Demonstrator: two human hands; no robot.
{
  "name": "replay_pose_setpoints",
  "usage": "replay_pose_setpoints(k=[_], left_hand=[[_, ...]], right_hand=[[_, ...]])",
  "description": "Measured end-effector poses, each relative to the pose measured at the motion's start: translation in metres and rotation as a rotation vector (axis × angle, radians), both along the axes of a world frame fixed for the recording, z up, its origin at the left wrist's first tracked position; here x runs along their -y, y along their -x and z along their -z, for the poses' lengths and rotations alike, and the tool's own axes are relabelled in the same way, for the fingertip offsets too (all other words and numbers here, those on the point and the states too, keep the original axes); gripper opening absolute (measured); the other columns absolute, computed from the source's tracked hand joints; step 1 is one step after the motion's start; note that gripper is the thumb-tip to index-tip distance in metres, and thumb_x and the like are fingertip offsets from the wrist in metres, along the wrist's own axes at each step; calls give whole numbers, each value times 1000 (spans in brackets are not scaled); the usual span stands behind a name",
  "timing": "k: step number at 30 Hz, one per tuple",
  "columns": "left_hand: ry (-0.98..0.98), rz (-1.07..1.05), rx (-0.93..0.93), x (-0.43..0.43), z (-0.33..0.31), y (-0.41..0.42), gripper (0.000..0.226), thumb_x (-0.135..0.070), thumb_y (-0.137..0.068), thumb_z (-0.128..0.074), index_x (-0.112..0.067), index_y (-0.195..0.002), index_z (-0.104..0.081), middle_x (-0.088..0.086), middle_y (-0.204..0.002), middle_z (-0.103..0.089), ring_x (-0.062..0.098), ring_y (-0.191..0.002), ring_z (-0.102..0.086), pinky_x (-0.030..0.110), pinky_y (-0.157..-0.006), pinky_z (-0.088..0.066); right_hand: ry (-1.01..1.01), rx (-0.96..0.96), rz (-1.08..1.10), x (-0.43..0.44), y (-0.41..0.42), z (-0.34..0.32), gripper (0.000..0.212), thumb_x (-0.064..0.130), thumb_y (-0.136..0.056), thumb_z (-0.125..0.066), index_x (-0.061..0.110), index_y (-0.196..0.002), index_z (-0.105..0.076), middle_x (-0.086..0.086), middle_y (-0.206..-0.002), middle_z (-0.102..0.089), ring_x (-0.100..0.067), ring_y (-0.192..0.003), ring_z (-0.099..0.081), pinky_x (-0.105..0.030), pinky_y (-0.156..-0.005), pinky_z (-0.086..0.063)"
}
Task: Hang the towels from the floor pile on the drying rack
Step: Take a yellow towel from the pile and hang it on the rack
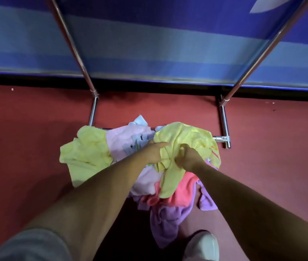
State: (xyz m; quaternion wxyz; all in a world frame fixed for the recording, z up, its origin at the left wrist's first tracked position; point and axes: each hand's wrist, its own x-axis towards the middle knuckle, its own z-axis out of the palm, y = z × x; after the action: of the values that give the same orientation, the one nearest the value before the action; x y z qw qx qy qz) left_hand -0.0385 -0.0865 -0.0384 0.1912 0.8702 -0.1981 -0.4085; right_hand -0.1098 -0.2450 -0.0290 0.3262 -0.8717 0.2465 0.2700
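1. Right hand (189, 157) gripped a yellow towel (185, 136), its fingers curled into the soft, crumpled terry.
2. The left hand (154, 152) reached onto the same towel with a straight forefinger. Whether its other fingers held cloth could not be told.
3. That towel lay bunched on top of the pile (126, 142), one limp corner drooping toward the person.
4. The pile sat on the matte red floor (27, 129), a fluffy, rumpled heap of yellow, pale pink, coral and lilac folds.
5. The rack (223, 117) was shiny chrome tube. The pile hid the middle of its low crossbar, and two round legs slanted upward past a blue striped backdrop (149, 44).
6. A pale, rounded shoe (202, 245) stood just beside the lilac folds.
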Motion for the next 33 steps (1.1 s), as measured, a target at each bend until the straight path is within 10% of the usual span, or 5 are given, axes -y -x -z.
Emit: replay_pose_setpoints(k=[3, 7, 13, 24, 33], left_hand=[[71, -62, 92, -3, 19, 5, 37, -11, -94, -59, -17, -130, -63, 14, -129, -50, 28, -123, -50, 27, -103, -38], [237, -236, 160, -9, 13, 2, 15, -7, -86, -66, -3, -99, -73, 9, -93, -63, 19, -86, -56, 24, -74, -38], [527, -410, 70, -21, -77, -18, 11, -9, -83, -63, -18, -76, -63, -2, -62, -58, 18, -64, -54, 29, -67, -45], [1005, -601, -15, -60, -314, 28, 10, -11, -99, -53, -14, -90, -55, 6, -83, -61, 16, -78, -62, 35, -71, -60], [1114, -715, 4, -107, -356, 101, 14, -11, -98, -55, -14, -85, -58, 14, -81, -59, 25, -73, -61, 39, -76, -55]], right_hand=[[78, 82, -43, -1, 3, 10, 8, 5, -83, -57, 2, -82, -64, -21, -86, -69, -39, -83, -66, -37, -66, -53], [49, 120, -45, -1, 2, 2, 29, 5, -80, -62, 13, -55, -49, -4, -57, -51, -22, -55, -48, -29, -51, -40], [-166, 240, 118, 14, -17, -80, 25, 6, -86, -66, 11, -63, -58, -3, -57, -56, -11, -51, -47, -19, -48, -37], [-575, 750, 326, -18, 17, -295, 27, -4, -89, -51, 13, -68, -49, 2, -56, -52, -10, -53, -49, -26, -59, -47], [-478, 817, 354, -74, 69, -325, 16, 9, -84, -58, 15, -70, -55, -1, -64, -47, -14, -59, -40, -27, -56, -35]])
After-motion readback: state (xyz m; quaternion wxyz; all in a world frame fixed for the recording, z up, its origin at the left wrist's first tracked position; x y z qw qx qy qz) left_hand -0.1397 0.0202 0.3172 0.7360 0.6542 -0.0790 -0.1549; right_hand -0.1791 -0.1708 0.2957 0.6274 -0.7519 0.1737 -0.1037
